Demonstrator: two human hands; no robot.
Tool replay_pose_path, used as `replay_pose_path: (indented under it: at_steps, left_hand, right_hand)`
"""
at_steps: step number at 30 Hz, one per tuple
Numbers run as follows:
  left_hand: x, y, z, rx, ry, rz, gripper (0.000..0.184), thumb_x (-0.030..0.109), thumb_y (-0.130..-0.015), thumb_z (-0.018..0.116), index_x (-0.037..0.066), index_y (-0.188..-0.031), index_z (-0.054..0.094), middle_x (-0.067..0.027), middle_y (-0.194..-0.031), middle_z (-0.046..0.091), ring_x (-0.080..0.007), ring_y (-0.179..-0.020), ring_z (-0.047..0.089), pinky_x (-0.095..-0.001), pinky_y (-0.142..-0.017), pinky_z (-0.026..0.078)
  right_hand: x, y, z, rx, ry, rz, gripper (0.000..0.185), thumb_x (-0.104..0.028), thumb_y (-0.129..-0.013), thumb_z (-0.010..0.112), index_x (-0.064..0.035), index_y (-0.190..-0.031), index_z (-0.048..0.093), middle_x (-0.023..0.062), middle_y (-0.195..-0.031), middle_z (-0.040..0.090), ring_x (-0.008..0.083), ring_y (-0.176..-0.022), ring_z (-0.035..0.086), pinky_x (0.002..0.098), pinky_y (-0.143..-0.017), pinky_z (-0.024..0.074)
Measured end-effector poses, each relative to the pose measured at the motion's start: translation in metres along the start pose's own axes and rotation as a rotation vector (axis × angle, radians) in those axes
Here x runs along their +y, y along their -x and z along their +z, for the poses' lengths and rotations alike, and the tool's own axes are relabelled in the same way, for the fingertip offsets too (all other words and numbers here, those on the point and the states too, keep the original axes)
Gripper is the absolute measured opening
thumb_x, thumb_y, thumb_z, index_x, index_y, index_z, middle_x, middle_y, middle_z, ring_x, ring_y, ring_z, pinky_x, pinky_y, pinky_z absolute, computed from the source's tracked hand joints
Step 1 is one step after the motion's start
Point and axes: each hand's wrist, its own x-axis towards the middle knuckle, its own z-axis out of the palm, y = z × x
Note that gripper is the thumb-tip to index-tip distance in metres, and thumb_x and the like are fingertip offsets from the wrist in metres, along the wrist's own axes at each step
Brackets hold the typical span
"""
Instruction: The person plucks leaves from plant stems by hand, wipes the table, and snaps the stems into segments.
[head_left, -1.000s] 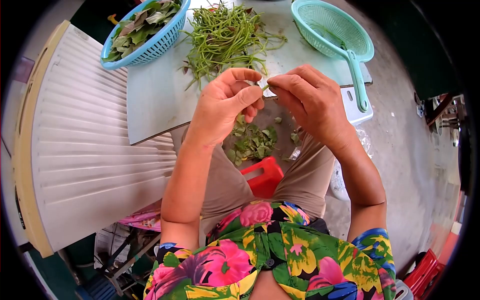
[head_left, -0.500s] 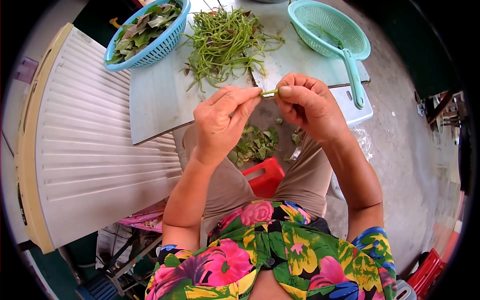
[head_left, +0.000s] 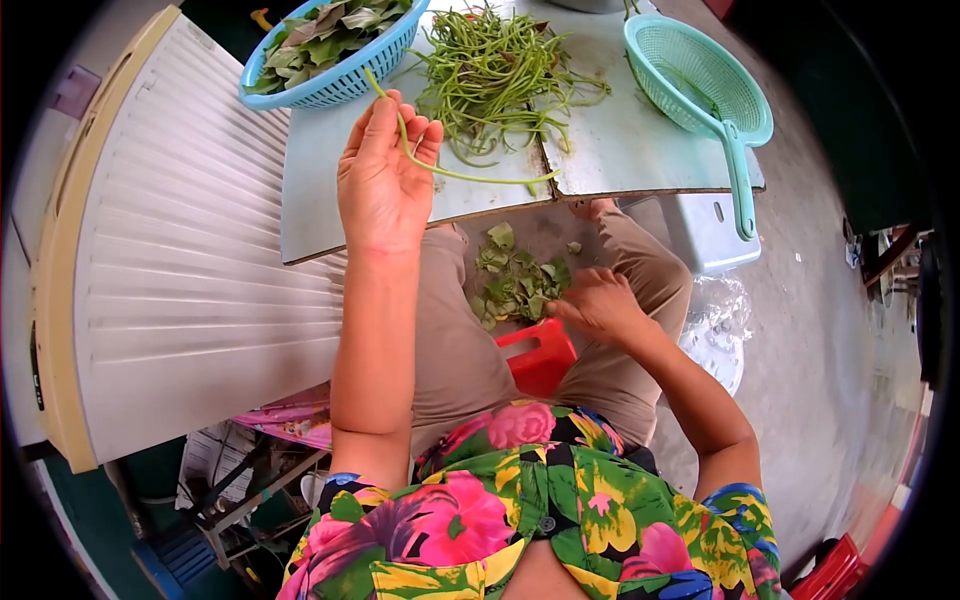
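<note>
My left hand (head_left: 390, 180) is raised over the near left part of the table, palm up. It pinches a long, thin green leaf stem (head_left: 455, 174), which bends and trails right along the table's front edge. Behind it lies a tangled heap of green stems (head_left: 490, 75). My right hand (head_left: 600, 308) is low by my right knee, back up, its thumb and fingers apart and nothing visible in them. Close to it, a pile of green leaves (head_left: 515, 280) lies on the floor between my legs.
A blue basket (head_left: 345, 70) of leaves stands at the table's (head_left: 335, 190) back left. At the right is a turquoise colander (head_left: 715, 85) with a handle. A red stool (head_left: 545, 362) shows between my thighs. A white ridged panel (head_left: 190, 250) stands left; a pale stool (head_left: 705, 235) is right.
My hands were together, both pinching a short green piece. My left hand has moved up and left with a long stem; my right has let go and dropped towards my knee. The view shifted slightly.
</note>
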Motion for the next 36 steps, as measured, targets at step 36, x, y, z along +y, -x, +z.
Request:
replay_pose_path:
  at_steps: [36]
  left_hand:
    - [-0.027,-0.084,0.006,-0.039,-0.928,0.147,0.015,0.014,-0.078,0.061,-0.001,-0.082,0.061,-0.0016,-0.066,0.058,-0.0040,-0.048,0.046,-0.0171,-0.041,0.036]
  right_hand:
    - [-0.028,-0.069,-0.155,0.384,-0.325,0.179,0.013,-0.010,-0.075,0.062,-0.0003,-0.084,0.061,0.0086,-0.075,0.059,0.0153,-0.053,0.052,0.0257,-0.050,0.0415]
